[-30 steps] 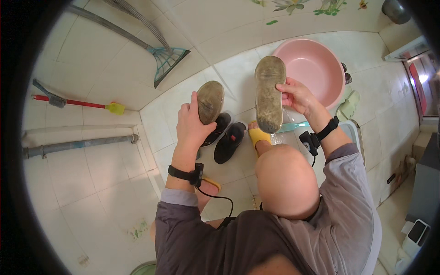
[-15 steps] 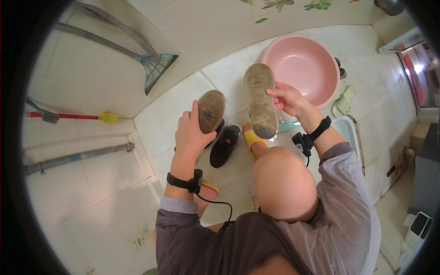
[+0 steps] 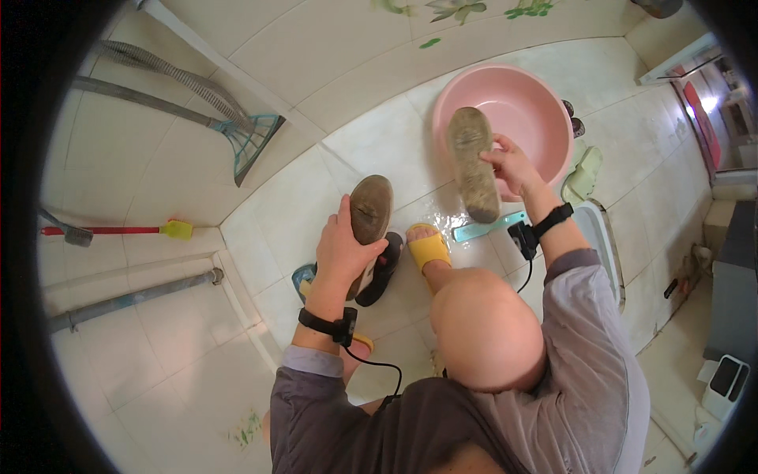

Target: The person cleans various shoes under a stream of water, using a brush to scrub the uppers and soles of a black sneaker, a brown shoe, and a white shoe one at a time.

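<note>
My left hand (image 3: 341,249) is closed round a shoe (image 3: 369,209) with a worn brown sole turned toward me; my palm and fingers hide much of it. My right hand (image 3: 512,167) pinches another shoe (image 3: 474,166) by its side, thumb on its worn, grey-brown sole. That shoe is in front of the pink basin's near-left rim. The uppers of both held shoes are hidden. Partly behind the left-hand shoe, a black shoe (image 3: 384,272) stands on the tiles. Below the right-hand shoe lies a flat turquoise piece (image 3: 489,227) on wet floor.
The pink basin (image 3: 562,134) stands at the far wall, with pale green slippers (image 3: 583,175) beside it. A white tray (image 3: 604,245) lies right of my knee. My foot wears a yellow slipper (image 3: 429,249). A turquoise squeegee (image 3: 253,142) and red-handled brush (image 3: 118,231) are at left.
The right-hand shoe has shifted right, over the basin's rim, and tilted. The left-hand shoe has come lower, hiding more of what stands behind it. My view has shifted slightly.
</note>
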`<state>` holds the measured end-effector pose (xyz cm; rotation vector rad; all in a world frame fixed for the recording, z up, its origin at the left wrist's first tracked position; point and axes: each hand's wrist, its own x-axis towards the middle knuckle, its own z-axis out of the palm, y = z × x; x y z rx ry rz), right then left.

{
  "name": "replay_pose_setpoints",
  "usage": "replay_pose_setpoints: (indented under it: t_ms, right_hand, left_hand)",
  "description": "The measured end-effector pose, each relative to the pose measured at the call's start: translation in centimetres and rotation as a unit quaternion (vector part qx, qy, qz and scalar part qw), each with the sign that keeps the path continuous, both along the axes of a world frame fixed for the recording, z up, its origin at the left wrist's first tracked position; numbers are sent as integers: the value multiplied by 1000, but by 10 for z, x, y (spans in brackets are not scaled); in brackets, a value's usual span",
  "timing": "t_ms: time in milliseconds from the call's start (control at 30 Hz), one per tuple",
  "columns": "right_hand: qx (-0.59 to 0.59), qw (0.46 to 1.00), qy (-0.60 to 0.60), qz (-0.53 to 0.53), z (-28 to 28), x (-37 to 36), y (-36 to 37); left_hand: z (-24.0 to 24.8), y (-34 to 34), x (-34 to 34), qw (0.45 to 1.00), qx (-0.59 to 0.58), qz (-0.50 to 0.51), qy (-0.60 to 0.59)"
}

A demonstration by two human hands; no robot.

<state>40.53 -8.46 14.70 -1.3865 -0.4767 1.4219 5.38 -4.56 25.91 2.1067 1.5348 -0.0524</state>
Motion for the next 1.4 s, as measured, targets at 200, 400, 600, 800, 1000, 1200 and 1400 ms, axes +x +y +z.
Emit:
replay_pose_setpoints:
  t_ms: [200, 400, 600, 800, 1000, 1200, 1400]
  right_hand:
    - [-107, 989, 48, -87, -59, 66, 9]
    - [-234, 969, 15, -75, -92, 72, -1]
    - [-155, 798, -582, 1, -55, 30, -8]
    - [11, 934, -311, 176, 50, -67, -27]
    - [35, 973, -211, 83, 51, -72, -42]
    - [25, 982, -116, -150, 25, 15, -46]
    - [-141, 963, -149, -175, -21, 91, -57]
  left_hand:
    - [-25, 6, 27, 997, -6, 2, -71]
    - [-30, 12, 53, 994, -29, 9, -107]
    - [-38, 17, 68, 991, -27, 20, -130]
    - [-49, 25, 105, 980, -9, 54, -194]
    - [-30, 21, 150, 948, -56, 16, -314]
    - [-46, 6, 125, 919, -132, 68, -366]
    - [-116, 1, -4, 962, -55, 142, -225]
